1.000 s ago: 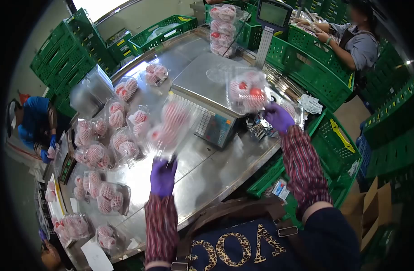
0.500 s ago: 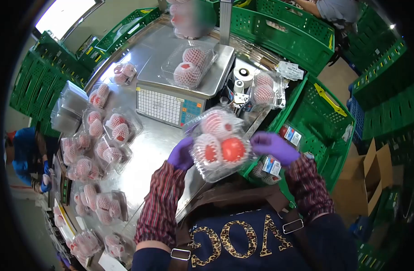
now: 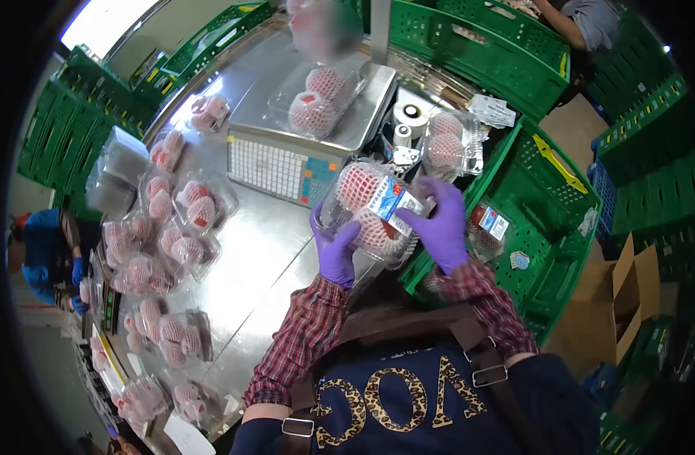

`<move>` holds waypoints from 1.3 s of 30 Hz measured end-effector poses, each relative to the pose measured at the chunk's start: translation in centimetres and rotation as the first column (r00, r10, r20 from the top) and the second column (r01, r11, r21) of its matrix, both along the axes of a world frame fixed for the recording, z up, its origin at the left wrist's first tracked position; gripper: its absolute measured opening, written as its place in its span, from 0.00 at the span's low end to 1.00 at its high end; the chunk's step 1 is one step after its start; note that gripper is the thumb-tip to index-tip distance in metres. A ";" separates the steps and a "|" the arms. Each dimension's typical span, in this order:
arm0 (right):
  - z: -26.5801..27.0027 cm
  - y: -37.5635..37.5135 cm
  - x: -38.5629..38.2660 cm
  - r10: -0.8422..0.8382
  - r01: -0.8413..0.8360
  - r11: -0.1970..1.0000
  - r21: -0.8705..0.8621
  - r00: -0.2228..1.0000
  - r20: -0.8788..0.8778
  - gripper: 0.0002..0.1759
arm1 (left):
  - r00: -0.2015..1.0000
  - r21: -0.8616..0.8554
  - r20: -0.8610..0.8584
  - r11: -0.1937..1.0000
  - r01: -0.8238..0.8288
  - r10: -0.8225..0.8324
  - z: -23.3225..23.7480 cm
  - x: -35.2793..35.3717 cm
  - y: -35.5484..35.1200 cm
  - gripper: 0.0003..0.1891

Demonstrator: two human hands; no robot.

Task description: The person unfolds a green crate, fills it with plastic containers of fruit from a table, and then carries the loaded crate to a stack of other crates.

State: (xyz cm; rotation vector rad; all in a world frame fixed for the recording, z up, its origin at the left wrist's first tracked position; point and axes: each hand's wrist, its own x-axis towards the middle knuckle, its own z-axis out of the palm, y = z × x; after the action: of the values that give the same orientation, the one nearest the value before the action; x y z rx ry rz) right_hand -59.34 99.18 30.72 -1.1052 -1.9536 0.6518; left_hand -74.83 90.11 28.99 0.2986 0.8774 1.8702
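Observation:
My left hand (image 3: 334, 246), in a purple glove, grips the near left side of a clear plastic fruit pack (image 3: 357, 187), its thumb on top. Inside are red fruits wrapped in pinkish-white foam nets. A blue and white printed label (image 3: 395, 205) lies across the top of the pack. My right hand (image 3: 443, 224), gloved alike, holds the right side with its thumb pressed on the label's edge. Just beyond the pack are the scale's keypad (image 3: 265, 168) and the label printer's rolls (image 3: 411, 115). Another netted fruit pack (image 3: 315, 110) rests on the scale plate.
Several fruit packs (image 3: 186, 246) cover the steel table's left side, beside stacked clear lids (image 3: 120, 163). A green crate (image 3: 548, 258) at right contains a labelled pack (image 3: 487, 230). An open cardboard box (image 3: 605, 303) stands beyond it. Co-workers appear at far left and top right.
The pack has shifted slightly away from my body and now shows a label on top. My right hand, beside its right edge before, has closed onto it.

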 end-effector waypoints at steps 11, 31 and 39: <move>-13.9 4.8 31.0 -0.502 -0.221 0.782 -0.583 0.331 -0.799 0.21 | 0.910 -0.346 0.014 0.852 0.393 -0.414 -4.3 1.9 -1.2 0.34; -0.3 13.3 0.7 0.006 -0.244 0.808 -0.537 0.914 -0.406 0.23 | 0.322 -0.439 -0.444 -0.111 -0.892 -0.836 -5.0 -31.2 -49.8 0.05; 0.8 7.1 -14.6 -0.182 -0.659 0.305 -0.688 0.669 -0.721 0.22 | 0.110 -0.375 -0.922 0.783 -0.496 -0.371 -1.9 -21.3 -36.5 0.06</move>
State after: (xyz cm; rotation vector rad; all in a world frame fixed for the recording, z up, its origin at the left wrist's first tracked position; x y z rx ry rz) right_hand -73.95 106.25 31.50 -0.8332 -0.8947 2.2705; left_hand -96.12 53.57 27.12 1.2340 2.4723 1.0097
